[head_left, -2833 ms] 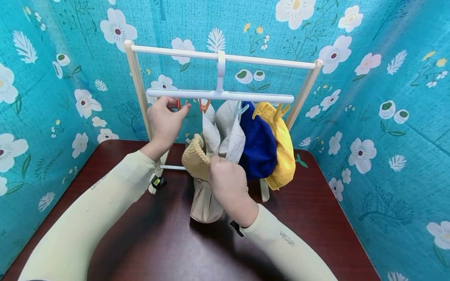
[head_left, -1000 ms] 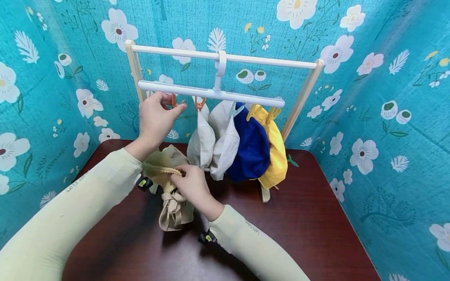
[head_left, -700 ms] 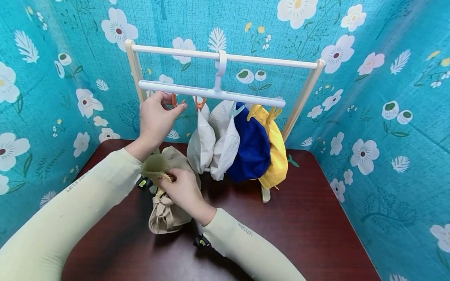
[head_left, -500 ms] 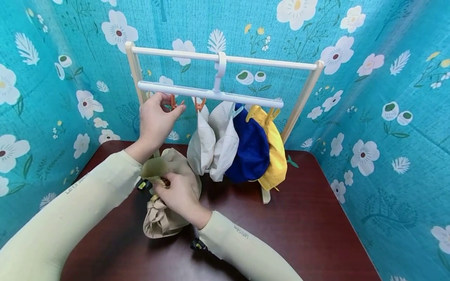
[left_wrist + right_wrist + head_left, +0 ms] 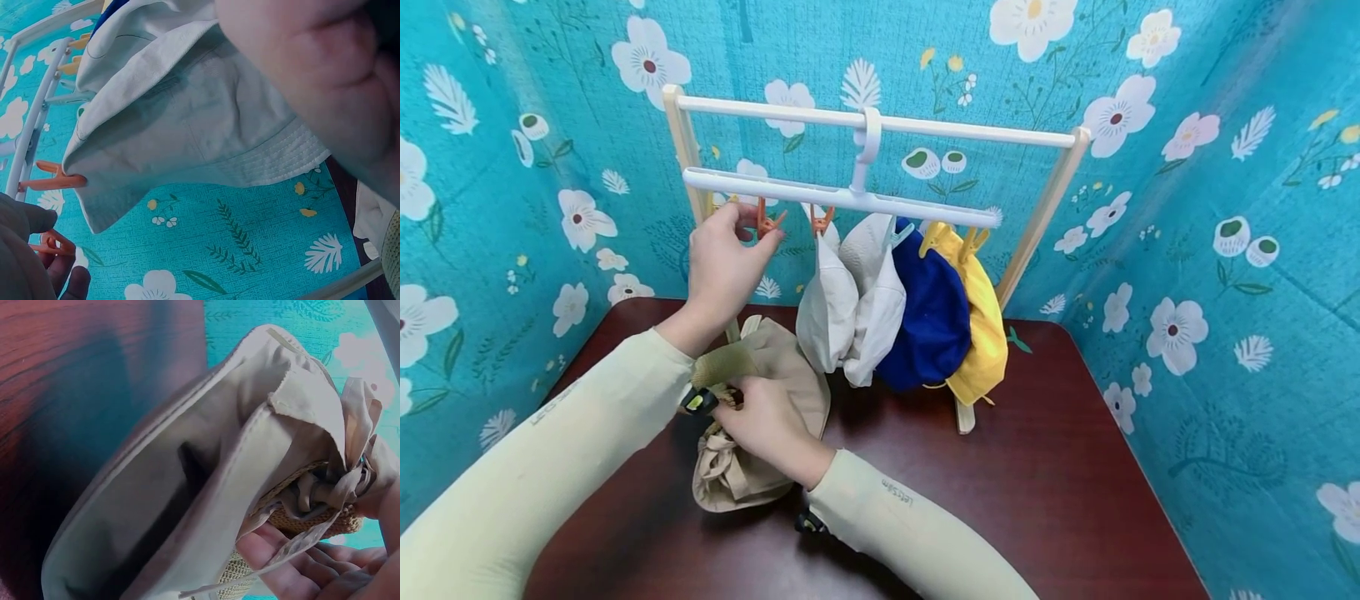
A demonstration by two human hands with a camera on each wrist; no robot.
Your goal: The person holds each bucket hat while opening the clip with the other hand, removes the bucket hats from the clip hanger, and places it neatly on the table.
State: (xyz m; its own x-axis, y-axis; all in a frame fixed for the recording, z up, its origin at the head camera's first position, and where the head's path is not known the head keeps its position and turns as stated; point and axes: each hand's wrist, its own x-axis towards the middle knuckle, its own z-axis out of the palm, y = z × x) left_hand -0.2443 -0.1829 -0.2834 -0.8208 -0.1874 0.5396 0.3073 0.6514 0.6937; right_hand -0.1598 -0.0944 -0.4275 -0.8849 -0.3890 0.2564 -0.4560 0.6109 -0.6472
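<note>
In the head view my left hand (image 5: 722,262) pinches an orange clip (image 5: 767,223) under the left end of the white hanger (image 5: 820,194). The left wrist view shows this orange clip (image 5: 55,242) between thumb and fingers, with no cloth in it. Lower down, my right hand (image 5: 771,421) grips a beige sun hat (image 5: 801,367) by its woven part, below my left forearm. In the right wrist view the hat's fabric brim (image 5: 156,512) gapes open, and a tied bow (image 5: 337,487) lies by my fingers.
A second orange clip (image 5: 821,221) and a pale green one (image 5: 901,235) hold an off-white hat (image 5: 850,308). To its right hang a blue hat (image 5: 925,317) and a yellow hat (image 5: 985,325) by yellow clips. A wooden rack (image 5: 1052,208) stands on the dark red table (image 5: 1060,467).
My right hand has carried the beige hat left and down from in front of the off-white hat. The hanger has shifted left, its left end higher. My left hand has kept hold of the clip.
</note>
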